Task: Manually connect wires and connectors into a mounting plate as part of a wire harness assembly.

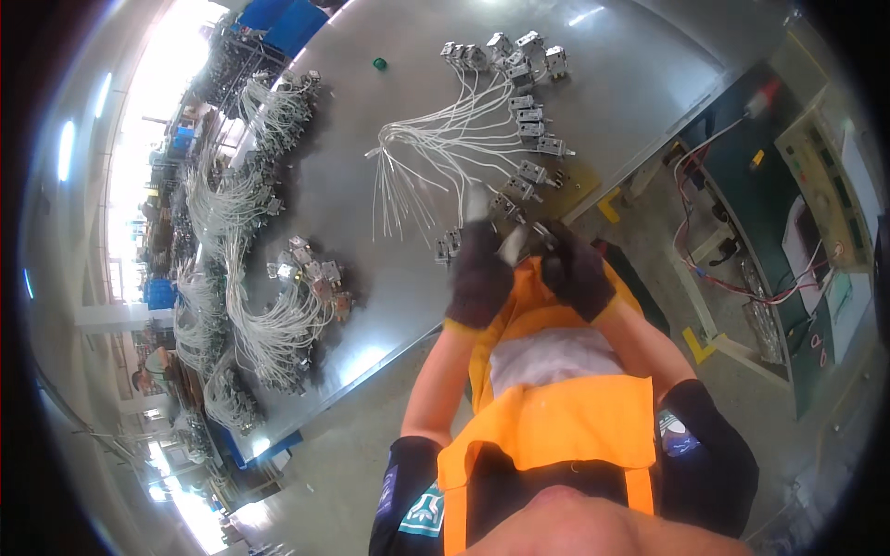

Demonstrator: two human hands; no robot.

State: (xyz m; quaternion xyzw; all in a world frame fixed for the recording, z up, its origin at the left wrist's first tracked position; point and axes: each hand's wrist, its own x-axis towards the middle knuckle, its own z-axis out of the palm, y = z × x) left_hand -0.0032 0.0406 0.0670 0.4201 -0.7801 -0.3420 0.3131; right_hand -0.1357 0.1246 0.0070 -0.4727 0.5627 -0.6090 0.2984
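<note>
Both my hands wear dark gloves and are close together at the near edge of the metal table. My left hand (480, 273) is beside the cable fan; its pale fingertips are blurred, so I cannot tell whether they grip anything. My right hand (577, 276) is closed around a small shiny metal part (545, 237), mostly hidden by the glove. Just beyond my hands, a bundle of white wires (417, 139) spreads out from a gathered knot. Small metal box-like connectors (530, 130) sit at the wire ends in a curved row. A few more connectors (449, 245) lie left of my left hand.
Heaped wire bundles with connectors (278, 315) line the table's left side. A small green cap (379, 64) lies at the far side. To the right stands a dark green bench (742, 195) with red cables (686, 232) and scissors (817, 345). Yellow corner marks (697, 346) are on the floor.
</note>
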